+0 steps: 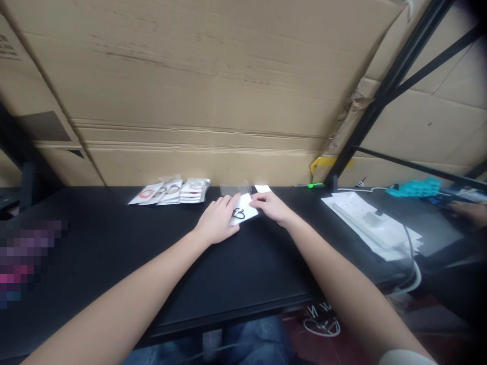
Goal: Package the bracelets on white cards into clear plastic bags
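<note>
A white card printed with a black heart-shaped outline (243, 210) lies on the black table top (114, 223), held between both hands. My left hand (216, 219) covers the card's lower left side, fingers over its edge. My right hand (270, 207) grips its right end with the fingertips. Just behind the card stands a clear plastic sleeve (231, 190), partly hidden by my left hand, and a small white slip (262, 188) lies past my right fingers.
Several packets with round printed items (169, 193) lie on white backing to the left, against a cardboard wall (198, 86). Right of the hands are stacked white papers (369, 223), a cable, and a teal object (414, 187). A co-worker's hand (467, 213) reaches in at the far right.
</note>
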### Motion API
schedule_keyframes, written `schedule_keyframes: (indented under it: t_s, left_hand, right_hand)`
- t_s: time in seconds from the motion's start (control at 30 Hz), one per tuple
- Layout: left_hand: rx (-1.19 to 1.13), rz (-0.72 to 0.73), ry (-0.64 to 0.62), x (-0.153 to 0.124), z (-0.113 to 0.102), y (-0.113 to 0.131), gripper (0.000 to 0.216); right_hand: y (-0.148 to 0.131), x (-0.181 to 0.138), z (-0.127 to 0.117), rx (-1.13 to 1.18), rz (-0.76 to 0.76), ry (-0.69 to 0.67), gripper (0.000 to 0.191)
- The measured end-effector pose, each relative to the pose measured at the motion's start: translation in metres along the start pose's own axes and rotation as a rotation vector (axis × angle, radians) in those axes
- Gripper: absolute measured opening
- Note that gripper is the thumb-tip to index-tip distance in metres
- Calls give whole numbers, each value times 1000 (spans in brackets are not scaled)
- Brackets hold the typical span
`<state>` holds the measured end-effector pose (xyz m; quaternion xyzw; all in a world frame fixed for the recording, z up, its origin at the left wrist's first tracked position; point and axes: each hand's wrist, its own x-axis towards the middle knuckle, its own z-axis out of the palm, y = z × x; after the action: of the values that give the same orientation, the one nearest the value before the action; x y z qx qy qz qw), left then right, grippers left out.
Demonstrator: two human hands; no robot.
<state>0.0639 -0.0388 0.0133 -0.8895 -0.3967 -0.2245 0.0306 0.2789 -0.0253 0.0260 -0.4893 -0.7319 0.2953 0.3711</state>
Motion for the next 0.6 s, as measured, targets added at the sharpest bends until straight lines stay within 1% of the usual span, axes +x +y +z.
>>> schedule_keyframes:
  t_s: [0.07,0.13,0.27,0.33,0.43,0.47,0.5,0.6]
  left_hand:
    - [-20,-36,16,0,0,-2,75]
    - [-37,-63,43,-1,0,-4,73]
    - [-48,-88,78,-2,3,-7,71]
    - [-52,-93,74,-2,4,-9,71]
    - [-58,-89,55,-2,6,-9,72]
    - [-59,-84,48,-2,6,-10,72]
    - [-58,-78,43,-2,7,-10,72]
    - [-53,-62,28,-3,7,-10,71]
  right_hand:
    - [8,3,-8,21,76,102,18]
    - [15,6,-14,90,132,181,19]
    - [26,10,-27,356,188,276,20]
    - [31,13,-39,479,212,362,19]
    - [42,24,-66,579,241,485,15]
    - [46,30,-77,583,254,500,14]
    - [50,36,-86,565,284,482,14]
    - [63,57,-106,381,436,365,11]
